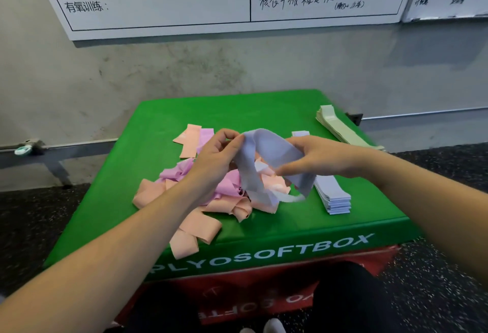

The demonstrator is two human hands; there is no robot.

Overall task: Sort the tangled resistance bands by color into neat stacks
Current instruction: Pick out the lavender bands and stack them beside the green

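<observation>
1. The left hand [216, 153] pinches one end of a pale lavender band [272, 158] above the peach and pink tangle [211, 195] on the green plyo box [158, 121]; a snagged loop could drag others along
2. The right hand [311, 155] pinches its other end, just beside the lavender stack [332, 195]; a careless drop could topple it
3. No containers; a green stack [335, 124] lies far right

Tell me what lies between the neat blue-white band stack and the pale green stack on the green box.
In the head view, only bare green box top separates the blue-white band stack from the pale green band stack.
</observation>
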